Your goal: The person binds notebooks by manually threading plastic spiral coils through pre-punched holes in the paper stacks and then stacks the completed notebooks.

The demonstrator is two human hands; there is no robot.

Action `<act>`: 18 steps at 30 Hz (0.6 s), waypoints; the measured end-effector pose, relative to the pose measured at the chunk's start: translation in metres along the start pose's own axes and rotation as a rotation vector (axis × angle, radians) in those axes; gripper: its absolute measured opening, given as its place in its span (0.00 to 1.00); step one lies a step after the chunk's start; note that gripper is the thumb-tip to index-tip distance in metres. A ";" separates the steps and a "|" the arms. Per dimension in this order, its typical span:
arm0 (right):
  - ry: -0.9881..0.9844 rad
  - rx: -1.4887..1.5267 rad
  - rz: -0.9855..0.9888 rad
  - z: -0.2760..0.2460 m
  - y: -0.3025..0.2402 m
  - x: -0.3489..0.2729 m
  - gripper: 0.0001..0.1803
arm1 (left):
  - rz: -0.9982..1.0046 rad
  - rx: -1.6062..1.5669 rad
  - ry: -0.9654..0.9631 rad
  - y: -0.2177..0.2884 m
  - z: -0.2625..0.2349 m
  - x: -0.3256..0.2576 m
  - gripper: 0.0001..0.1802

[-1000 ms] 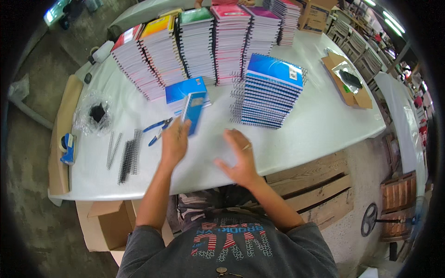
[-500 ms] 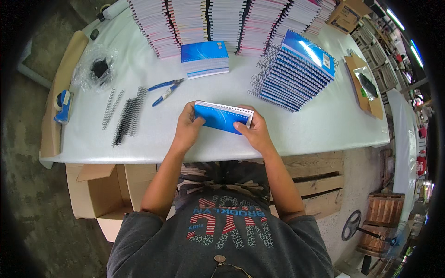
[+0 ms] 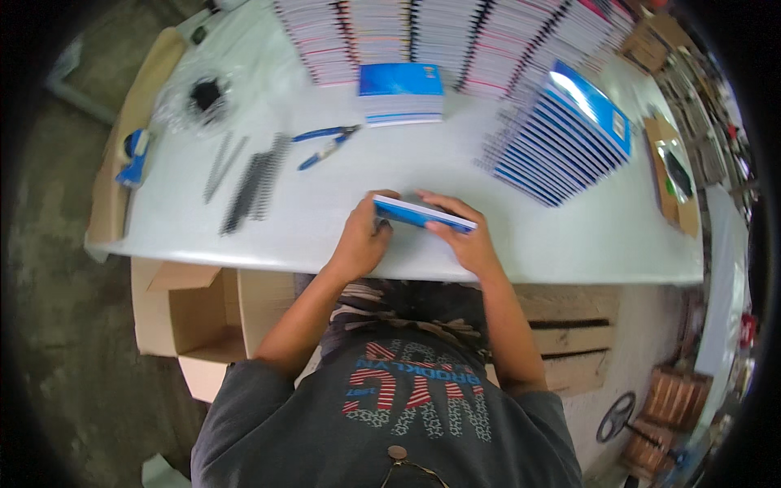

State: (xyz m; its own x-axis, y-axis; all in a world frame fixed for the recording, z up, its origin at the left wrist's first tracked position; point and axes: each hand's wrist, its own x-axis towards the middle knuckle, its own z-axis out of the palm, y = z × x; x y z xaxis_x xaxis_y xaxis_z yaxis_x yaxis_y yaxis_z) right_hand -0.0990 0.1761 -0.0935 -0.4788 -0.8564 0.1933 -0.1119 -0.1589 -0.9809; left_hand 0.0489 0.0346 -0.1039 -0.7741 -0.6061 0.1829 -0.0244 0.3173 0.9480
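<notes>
A glossy blue card-covered notebook (image 3: 425,215) with paper pages lies on a smooth, matt white counter (image 3: 521,195). Nearby are black plastic binding coils (image 3: 256,183), blue-handled metal pliers (image 3: 325,145) and brown cardboard boxes (image 3: 195,313).

Both hands, left hand (image 3: 360,244) and right hand (image 3: 465,236), grip a blue notebook (image 3: 423,215) edge-up on the white table (image 3: 521,203).

Even, bright daylight falls across the white table (image 3: 521,236), with mild glare at its far left; shadows are soft. Fisheye distortion bends edges, the rim vignettes to black, and outer areas blur.
</notes>
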 end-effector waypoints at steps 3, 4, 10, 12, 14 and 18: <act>-0.024 -0.045 0.142 -0.006 0.002 -0.010 0.16 | 0.180 0.662 0.075 0.000 -0.040 0.021 0.16; 0.006 -0.066 0.142 -0.005 0.002 -0.009 0.15 | 0.039 0.712 0.203 -0.001 -0.062 0.029 0.16; 0.007 0.004 0.119 0.001 0.006 -0.006 0.14 | -0.352 1.291 0.305 -0.019 -0.136 0.045 0.13; 0.011 -0.006 0.120 0.000 0.006 -0.007 0.14 | -0.360 1.238 0.291 -0.017 -0.139 0.046 0.15; 0.016 -0.017 0.128 -0.001 0.007 -0.009 0.14 | -0.385 1.117 0.327 -0.012 -0.141 0.048 0.16; 0.012 -0.013 0.148 -0.002 0.005 -0.009 0.14 | -0.366 1.282 0.267 -0.026 -0.140 0.044 0.16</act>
State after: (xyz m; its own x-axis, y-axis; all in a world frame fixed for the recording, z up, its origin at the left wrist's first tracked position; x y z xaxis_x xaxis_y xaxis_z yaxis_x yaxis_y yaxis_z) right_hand -0.0970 0.1833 -0.1005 -0.5016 -0.8638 0.0471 -0.0506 -0.0251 -0.9984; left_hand 0.1039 -0.1026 -0.0845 -0.4550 -0.8764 0.1581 -0.8797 0.4699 0.0730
